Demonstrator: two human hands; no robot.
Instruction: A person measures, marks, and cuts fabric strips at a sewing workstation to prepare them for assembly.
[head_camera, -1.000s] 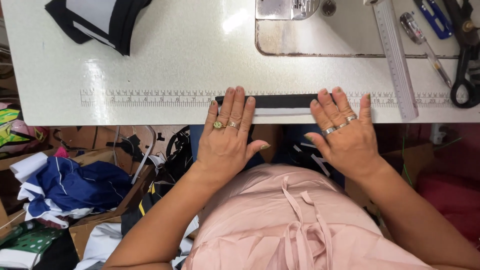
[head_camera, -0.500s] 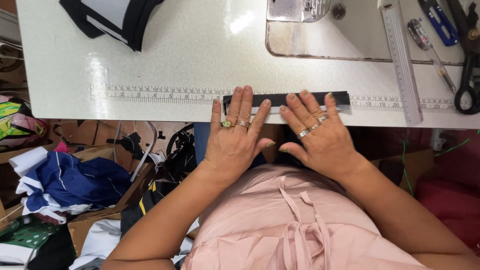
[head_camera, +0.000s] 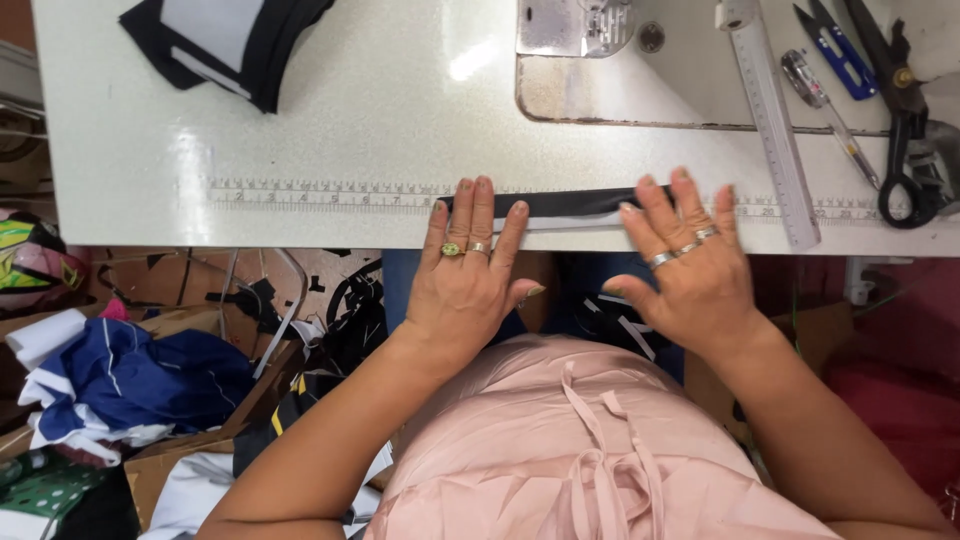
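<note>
Both hands press flat with spread fingers, left hand (head_camera: 468, 268) and right hand (head_camera: 690, 262), on the black strip (head_camera: 560, 205) along the table (head_camera: 330, 120) edge tape measure (head_camera: 330, 192); uneven pressure could probably shift the strip, spoiling its alignment

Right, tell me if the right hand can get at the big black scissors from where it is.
Probably yes. The right hand lies flat on the black strip at the table edge, and the black scissors lie further right; only the flat clear ruler lies between, easy to reach over.
</note>
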